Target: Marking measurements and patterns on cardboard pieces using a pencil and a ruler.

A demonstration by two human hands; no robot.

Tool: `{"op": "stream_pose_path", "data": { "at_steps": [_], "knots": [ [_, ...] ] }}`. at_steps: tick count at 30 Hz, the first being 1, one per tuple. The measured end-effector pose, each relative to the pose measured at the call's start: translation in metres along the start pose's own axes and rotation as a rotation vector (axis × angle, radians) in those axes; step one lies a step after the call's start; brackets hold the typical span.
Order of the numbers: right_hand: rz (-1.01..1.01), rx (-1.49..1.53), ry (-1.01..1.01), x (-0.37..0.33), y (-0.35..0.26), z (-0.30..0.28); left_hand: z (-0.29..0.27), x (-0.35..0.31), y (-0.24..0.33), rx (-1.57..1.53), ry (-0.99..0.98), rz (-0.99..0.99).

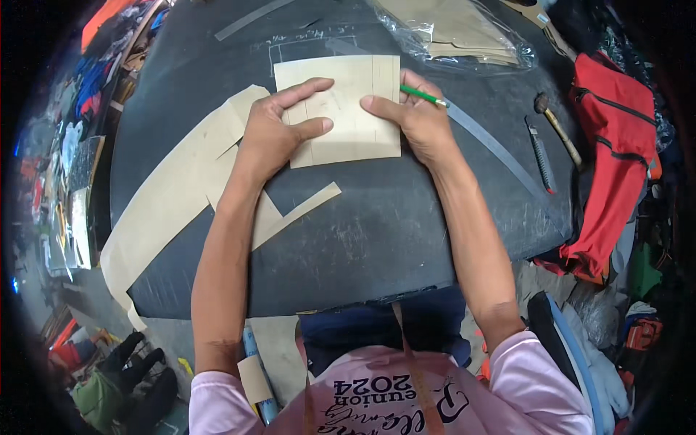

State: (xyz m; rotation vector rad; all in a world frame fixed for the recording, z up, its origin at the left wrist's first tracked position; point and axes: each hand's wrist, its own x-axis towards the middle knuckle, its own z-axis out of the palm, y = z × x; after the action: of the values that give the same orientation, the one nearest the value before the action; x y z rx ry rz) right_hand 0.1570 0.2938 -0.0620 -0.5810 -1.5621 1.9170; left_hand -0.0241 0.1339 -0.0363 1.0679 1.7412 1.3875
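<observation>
A squarish piece of tan card (346,138), with thin pencil lines drawn near its sides, is held over the dark worktop. My left hand (279,127) grips its left side, thumb and forefinger on the face, the other fingers hidden. On the right side, my right hand (420,123) presses its thumb on the card, with fingers behind it. A green pencil (424,95) is also tucked in my right hand, pointing left behind the card's edge. Beneath my left forearm lies a larger cut sheet of the same tan card (177,185), with a narrow strip sticking out.
A metal ruler (493,145) lies right of my right hand. Farther right are a utility knife (539,156), a hammer (558,129) and a red zippered bag (616,138). Clear plastic holding tan sheets (471,32) lies at the back. The worktop (355,246) curves along its near edge.
</observation>
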Motion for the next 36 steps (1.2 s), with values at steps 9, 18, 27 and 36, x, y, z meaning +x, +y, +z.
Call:
{"op": "stream_pose_path", "data": {
  "at_steps": [9, 18, 27, 36],
  "knots": [
    [0.006, -0.018, 0.031, -0.0045, 0.0033, 0.0021, 0.0001, -0.0023, -0.0106, 0.001, -0.002, 0.047],
    [0.014, 0.027, 0.034, -0.0032, 0.0033, 0.0012, -0.002, -0.0019, -0.0085, 0.015, -0.045, 0.071],
    [0.023, 0.022, 0.034, -0.0038, 0.0017, 0.0027, -0.0021, -0.0026, -0.0066, 0.029, -0.032, 0.054],
    [0.011, 0.021, 0.015, -0.0046, 0.0032, 0.0004, -0.0012, -0.0041, -0.0085, 0.032, -0.036, 0.058]
  ]
}}
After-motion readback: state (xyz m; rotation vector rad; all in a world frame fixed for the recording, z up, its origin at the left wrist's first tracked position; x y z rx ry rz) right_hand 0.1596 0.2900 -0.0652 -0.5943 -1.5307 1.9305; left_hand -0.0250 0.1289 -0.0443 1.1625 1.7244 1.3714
